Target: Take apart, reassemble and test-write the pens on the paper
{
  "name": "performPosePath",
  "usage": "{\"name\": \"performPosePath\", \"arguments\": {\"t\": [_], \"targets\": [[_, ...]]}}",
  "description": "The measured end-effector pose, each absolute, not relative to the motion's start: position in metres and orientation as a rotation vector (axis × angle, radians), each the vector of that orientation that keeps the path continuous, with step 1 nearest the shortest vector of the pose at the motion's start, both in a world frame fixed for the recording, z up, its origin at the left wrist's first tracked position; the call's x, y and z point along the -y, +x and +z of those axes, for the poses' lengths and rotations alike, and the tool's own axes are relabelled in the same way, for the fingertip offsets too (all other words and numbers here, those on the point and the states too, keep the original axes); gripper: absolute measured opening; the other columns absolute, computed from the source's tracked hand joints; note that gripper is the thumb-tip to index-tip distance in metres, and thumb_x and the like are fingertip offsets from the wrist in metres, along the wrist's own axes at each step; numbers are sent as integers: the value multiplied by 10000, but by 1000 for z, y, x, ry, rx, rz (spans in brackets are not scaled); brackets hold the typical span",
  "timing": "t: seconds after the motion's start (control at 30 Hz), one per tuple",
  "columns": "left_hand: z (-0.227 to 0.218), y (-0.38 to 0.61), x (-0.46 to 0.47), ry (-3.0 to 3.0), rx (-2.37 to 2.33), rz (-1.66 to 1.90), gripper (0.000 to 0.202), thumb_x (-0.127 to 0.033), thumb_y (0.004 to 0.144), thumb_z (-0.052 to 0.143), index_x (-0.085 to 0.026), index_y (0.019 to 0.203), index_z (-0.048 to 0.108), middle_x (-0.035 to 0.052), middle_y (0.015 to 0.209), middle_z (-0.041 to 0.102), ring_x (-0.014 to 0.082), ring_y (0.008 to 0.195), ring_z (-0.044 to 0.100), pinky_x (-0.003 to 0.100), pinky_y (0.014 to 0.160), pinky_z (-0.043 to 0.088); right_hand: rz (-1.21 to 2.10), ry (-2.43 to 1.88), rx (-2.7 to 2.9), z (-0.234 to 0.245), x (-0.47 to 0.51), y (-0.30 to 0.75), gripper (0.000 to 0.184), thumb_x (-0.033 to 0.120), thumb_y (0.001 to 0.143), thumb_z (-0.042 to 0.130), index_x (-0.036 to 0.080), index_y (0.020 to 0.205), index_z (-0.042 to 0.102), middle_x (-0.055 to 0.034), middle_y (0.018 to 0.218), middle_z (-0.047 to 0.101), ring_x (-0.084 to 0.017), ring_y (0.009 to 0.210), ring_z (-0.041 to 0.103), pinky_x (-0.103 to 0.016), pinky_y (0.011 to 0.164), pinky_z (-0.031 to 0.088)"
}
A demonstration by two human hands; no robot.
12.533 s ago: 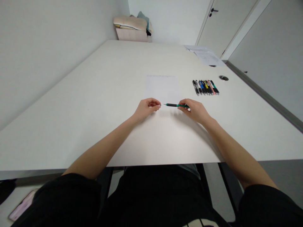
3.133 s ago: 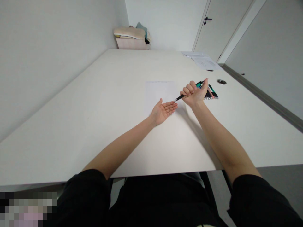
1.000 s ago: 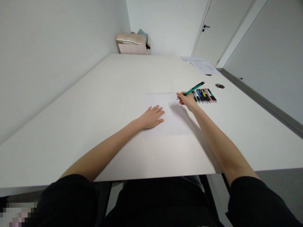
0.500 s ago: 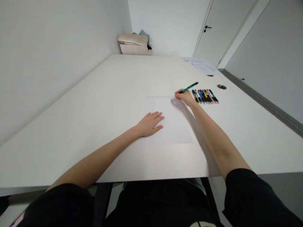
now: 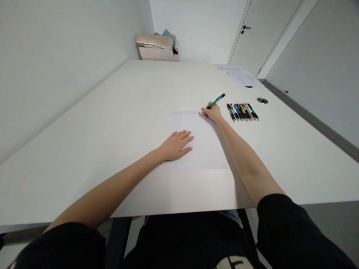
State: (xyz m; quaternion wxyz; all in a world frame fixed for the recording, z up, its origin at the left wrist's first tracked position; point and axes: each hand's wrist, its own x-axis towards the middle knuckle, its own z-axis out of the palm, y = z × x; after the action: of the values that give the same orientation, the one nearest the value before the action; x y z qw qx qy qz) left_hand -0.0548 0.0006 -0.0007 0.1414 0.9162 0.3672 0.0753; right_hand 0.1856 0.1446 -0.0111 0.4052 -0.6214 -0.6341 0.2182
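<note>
White plain walls [image 5: 196, 30] surround a broad, smooth white table [image 5: 98, 123], and a pale door [image 5: 266, 33] with a black lever handle [image 5: 246, 27] stands beyond it at the right. Behind the table's far edge, a pinkish box [image 5: 157, 54] bears a cream folded cloth [image 5: 154, 41], with a blue-green cloth [image 5: 169, 35] beside it. Loose printed white sheets [image 5: 242, 76] lie near the far right corner of the table, and a round, shiny metallic disc [image 5: 262, 100] sits in the tabletop nearer the person.

Close to the near edge, a thin white sheet of paper [image 5: 206, 149] lies flat, with faint grey lines of marks along its top, too small to read. The left hand [image 5: 177, 145] rests palm down on the left part of this sheet, its fingers slightly spread, gripping nothing. The right hand [image 5: 212, 112] is at the sheet's top right corner, thumb and fingers closed around the lower part of a slim green and black pen [image 5: 217, 100]. The pen tilts, its upper end leaning away to the right and its tip at the right end of the marks; whether the tip touches the paper cannot be told. Just right of that hand, a neat row of black, white, blue, yellow, pink and green pens [image 5: 242, 113] lies side by side on the table.
</note>
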Motion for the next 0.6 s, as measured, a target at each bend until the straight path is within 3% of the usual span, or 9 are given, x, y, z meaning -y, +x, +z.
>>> {"name": "performPosePath", "arguments": {"t": [0.6], "targets": [[2, -54, 2, 2819, -1108, 100, 525, -465, 937, 297, -166, 1356, 405, 126, 1475, 327, 272, 1361, 291, 475, 1088, 267, 551, -1630, 1633, -14, -153, 186, 140, 227, 684, 570, 209, 620, 447, 19, 487, 534, -150, 543, 546, -314, 660, 468]]}}
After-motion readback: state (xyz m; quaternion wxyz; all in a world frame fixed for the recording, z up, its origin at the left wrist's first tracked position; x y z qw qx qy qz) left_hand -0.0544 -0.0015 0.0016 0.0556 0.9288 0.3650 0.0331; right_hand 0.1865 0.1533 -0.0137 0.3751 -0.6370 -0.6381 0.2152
